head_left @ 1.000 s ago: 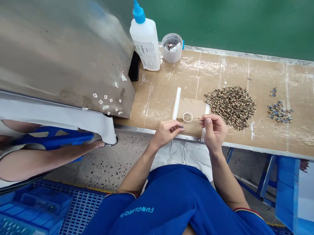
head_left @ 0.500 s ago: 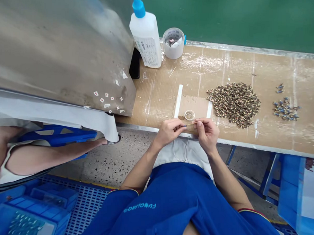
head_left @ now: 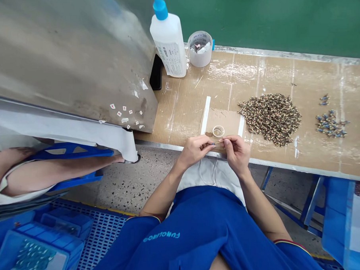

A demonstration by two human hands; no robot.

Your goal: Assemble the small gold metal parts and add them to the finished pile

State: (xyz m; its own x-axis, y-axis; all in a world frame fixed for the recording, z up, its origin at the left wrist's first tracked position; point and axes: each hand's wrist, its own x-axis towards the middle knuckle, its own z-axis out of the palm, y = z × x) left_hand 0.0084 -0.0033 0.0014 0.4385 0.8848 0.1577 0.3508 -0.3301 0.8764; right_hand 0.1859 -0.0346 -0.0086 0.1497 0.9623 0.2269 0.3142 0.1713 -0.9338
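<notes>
Close together at the table's front edge, my two hands meet over a tiny work point. My left hand (head_left: 195,151) pinches a small blue piece (head_left: 213,144), mostly hidden by the fingertips. Between the thumb and fingers of my right hand (head_left: 239,153) is a thin wooden stick (head_left: 219,141), its tip at the blue piece; contact cannot be made out. Just beyond my fingers stands a small clear round cup (head_left: 222,134) on a taped cardboard pad (head_left: 225,117). To the right lies a heap of small brown-and-cream pieces (head_left: 271,119), with several small bluish pieces (head_left: 331,125) farther right.
A white bottle with a blue cap (head_left: 170,44) and a tape roll holding scraps (head_left: 200,56) stand at the back. A dark phone-like object (head_left: 156,74) leans beside a metal panel (head_left: 75,56). Another person's leg (head_left: 65,166) is at left. Blue bins (head_left: 62,243) sit below.
The view has shifted slightly. Both hands keep their pinches, with the stick at the blue piece. The other person's leg at left has moved a little.
</notes>
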